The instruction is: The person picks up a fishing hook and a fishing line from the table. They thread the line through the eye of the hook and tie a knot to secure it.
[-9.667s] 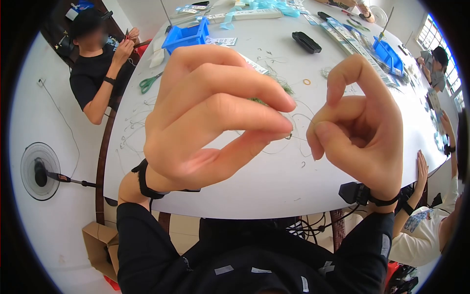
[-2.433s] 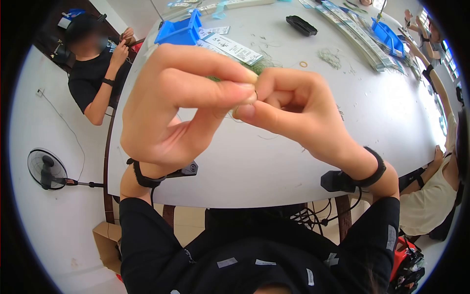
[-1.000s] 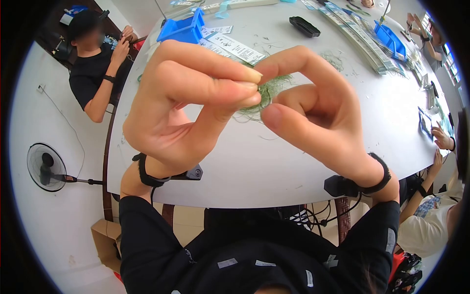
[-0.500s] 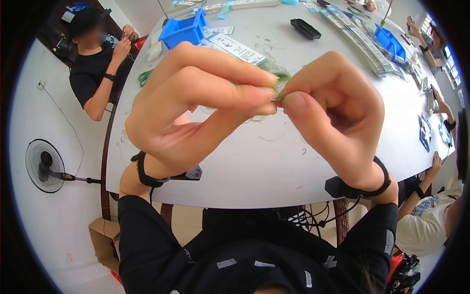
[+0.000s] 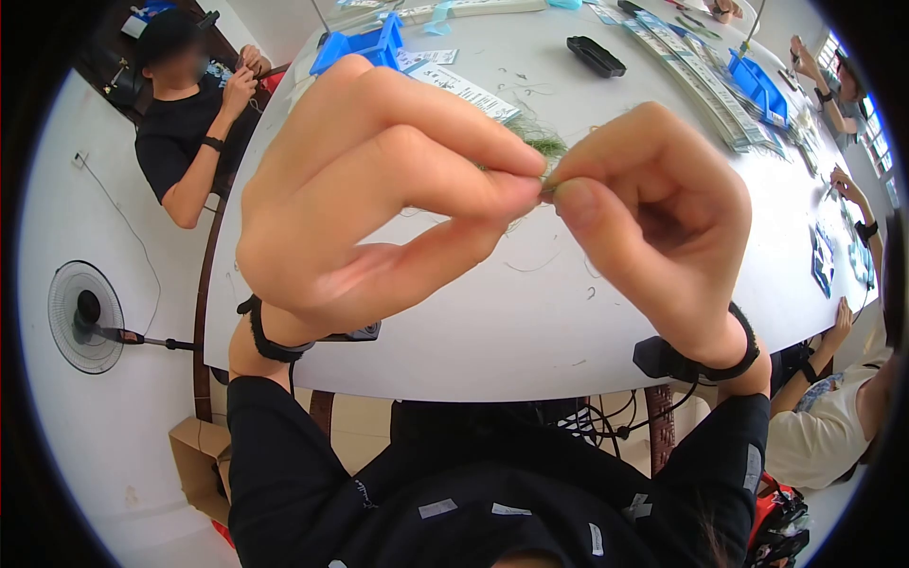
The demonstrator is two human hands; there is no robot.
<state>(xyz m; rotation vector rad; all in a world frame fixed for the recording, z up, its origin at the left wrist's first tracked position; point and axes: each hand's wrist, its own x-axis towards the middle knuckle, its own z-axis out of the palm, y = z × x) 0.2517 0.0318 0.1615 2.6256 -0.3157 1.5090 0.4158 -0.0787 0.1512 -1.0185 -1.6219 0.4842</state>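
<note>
Green thread [image 5: 547, 145] sits pinched where both hands meet, held up over the white table [image 5: 473, 331]: the left hand [image 5: 379, 204] clamps it between thumb and fingertips, the right hand [image 5: 663, 222] nips it between thumb and forefinger, tips touching. A blue bin [image 5: 362, 45] stands at the table's far edge, a black case [image 5: 597, 56] to its right

Nothing here can be read. The white card [image 5: 464, 88] toward the far left corner of the table [image 5: 454, 331], just past your left hand [image 5: 379, 189], carries rows of dark print, but they are too small to make out. The long printed strips [image 5: 705, 85] along the table's far right edge show markings as well, and those are equally illegible.
</note>
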